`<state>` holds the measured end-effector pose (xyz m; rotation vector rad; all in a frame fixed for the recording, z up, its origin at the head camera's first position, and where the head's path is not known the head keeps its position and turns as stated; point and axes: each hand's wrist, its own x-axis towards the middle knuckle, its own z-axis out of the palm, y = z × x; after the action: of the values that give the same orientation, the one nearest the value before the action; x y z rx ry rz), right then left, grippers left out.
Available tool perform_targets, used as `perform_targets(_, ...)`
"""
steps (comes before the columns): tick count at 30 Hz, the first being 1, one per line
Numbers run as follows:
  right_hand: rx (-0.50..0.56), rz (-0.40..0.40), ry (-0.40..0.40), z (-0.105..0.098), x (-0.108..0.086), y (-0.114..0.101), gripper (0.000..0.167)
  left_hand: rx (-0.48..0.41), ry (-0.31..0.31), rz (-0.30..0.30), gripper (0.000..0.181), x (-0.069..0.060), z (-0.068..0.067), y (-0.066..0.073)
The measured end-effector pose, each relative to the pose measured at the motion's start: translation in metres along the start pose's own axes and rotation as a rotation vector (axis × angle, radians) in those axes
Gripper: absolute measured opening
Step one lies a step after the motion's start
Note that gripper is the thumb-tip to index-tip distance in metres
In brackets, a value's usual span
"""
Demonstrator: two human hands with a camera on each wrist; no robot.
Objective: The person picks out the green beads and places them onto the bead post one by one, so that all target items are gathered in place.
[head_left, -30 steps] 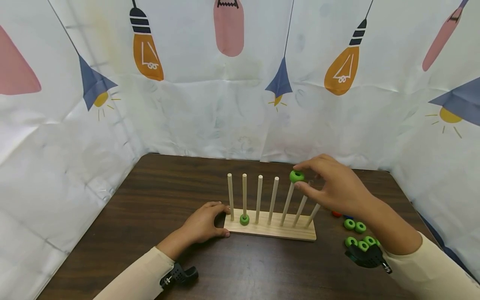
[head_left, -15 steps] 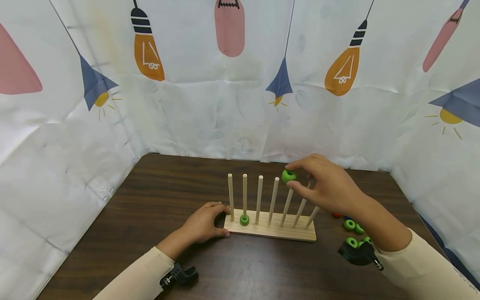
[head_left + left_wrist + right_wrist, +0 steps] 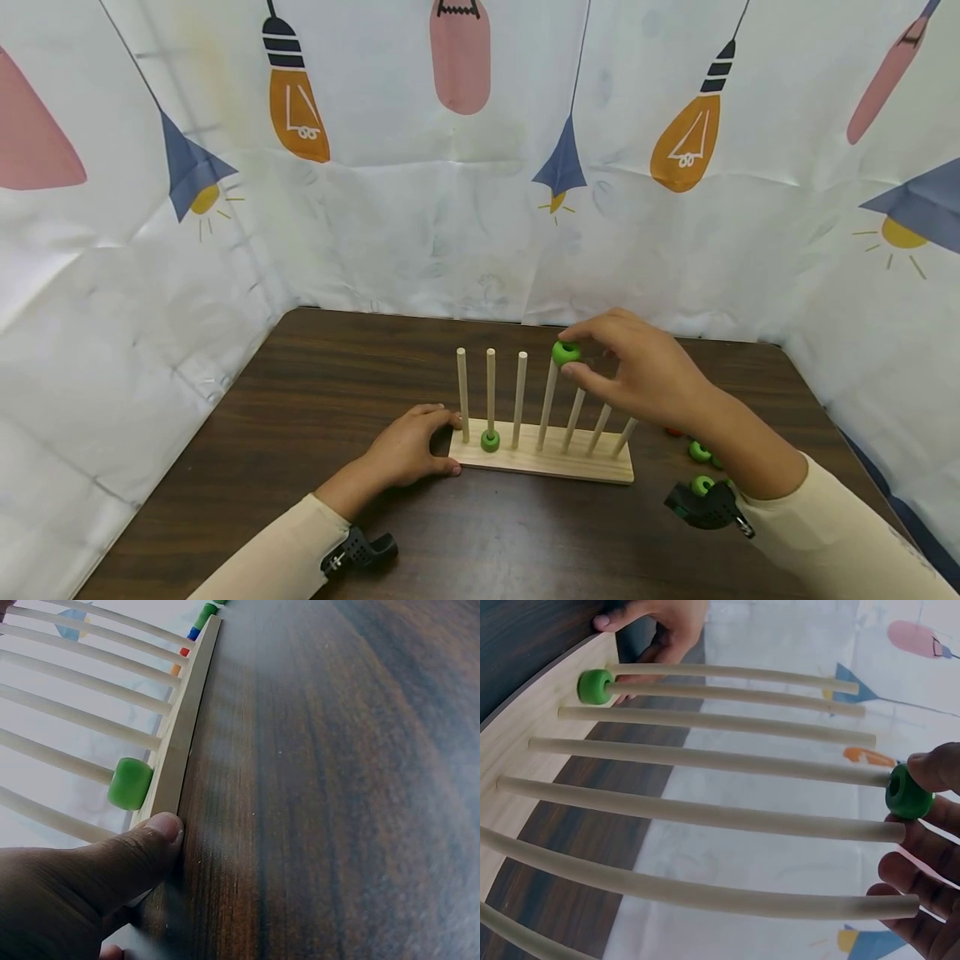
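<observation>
A pale wooden base (image 3: pixel 540 462) with several upright pegs stands on the brown table. One green bead (image 3: pixel 490 441) sits at the foot of the second peg from the left, also seen as a green bead (image 3: pixel 130 784) in the left wrist view. My left hand (image 3: pixel 408 446) grips the base's left end, thumb (image 3: pixel 164 826) on its near edge. My right hand (image 3: pixel 648 367) pinches another green bead (image 3: pixel 566 353) between thumb and forefinger, at the top of the fourth peg. In the right wrist view this held bead (image 3: pixel 909 792) is at that peg's tip.
Loose green beads (image 3: pixel 700 452) lie on the table (image 3: pixel 300 392) right of the base, partly hidden by my right forearm, with a red bead (image 3: pixel 673 432) behind them. A printed white cloth (image 3: pixel 375 233) hangs behind the table.
My right hand has moved left with the pinched green bead, from above the fifth peg to the fourth. My left hand has stayed on the base.
</observation>
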<state>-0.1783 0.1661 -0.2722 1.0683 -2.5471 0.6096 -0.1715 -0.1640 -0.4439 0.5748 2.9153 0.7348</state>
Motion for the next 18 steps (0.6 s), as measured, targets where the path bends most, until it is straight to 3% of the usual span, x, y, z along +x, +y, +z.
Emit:
perform_targets(9, 0.019, -0.050, 0.008, 0.004, 0.006, -0.001, 0.031, -0.008, 0.004, 0.003, 0.056, 0.001, 0.001, 0.000)
perform_targets(18, 0.025, -0.042, -0.003, 0.006, 0.011, -0.006, 0.031, -0.009, 0.001, 0.006, 0.055, -0.001, -0.001, -0.001)
